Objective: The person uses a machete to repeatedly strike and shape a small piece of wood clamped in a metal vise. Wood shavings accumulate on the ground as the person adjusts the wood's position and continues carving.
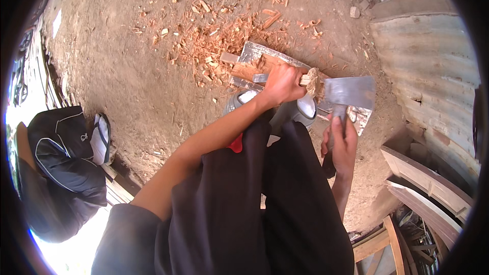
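Note:
My left hand [284,84] is wrapped around a chisel [260,78], whose flat metal blade sticks out on the left. The frayed end of its wooden handle [315,84] shows on the right. My right hand [342,141] grips the handle of a hatchet [350,91]. The hatchet's broad head is at the chisel's frayed end; whether they touch, I cannot tell. Under my left hand lies a reddish-brown wood piece [245,72] on a worn board [261,51], in front of my grey shoes [292,114]. Where the chisel's tip meets the wood is hard to make out.
Wood shavings [219,38] litter the dirt floor beyond the board. At the left sits another person [61,158] in dark clothes, a sandalled foot [101,140] beside the floor boards. Corrugated metal sheets [428,61] and stacked wooden pieces [428,181] stand along the right.

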Demonstrator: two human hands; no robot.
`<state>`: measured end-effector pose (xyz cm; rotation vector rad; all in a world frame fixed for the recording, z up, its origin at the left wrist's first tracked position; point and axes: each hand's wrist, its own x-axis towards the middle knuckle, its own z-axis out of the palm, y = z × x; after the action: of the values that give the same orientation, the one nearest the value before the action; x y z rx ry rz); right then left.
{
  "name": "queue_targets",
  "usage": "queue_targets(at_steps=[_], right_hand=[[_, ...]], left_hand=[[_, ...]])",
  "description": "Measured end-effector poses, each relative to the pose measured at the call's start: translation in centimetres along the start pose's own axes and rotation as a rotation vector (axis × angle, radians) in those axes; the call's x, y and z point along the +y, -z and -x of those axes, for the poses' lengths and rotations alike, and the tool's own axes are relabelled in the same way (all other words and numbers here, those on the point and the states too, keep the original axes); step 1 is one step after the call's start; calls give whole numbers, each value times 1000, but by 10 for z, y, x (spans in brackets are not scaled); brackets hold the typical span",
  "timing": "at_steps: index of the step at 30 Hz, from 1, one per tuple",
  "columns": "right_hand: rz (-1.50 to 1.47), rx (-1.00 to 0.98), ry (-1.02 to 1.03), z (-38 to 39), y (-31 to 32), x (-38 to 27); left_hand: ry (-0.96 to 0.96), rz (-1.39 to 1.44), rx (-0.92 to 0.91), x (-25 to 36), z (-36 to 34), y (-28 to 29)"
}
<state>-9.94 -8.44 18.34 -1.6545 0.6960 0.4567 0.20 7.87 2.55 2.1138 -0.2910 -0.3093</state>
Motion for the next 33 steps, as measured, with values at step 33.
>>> queue_targets(at_steps=[33], right_hand=[[-150, 184, 25, -2, -5, 34]], left_hand=[[-87, -137, -41, 1, 2, -8]])
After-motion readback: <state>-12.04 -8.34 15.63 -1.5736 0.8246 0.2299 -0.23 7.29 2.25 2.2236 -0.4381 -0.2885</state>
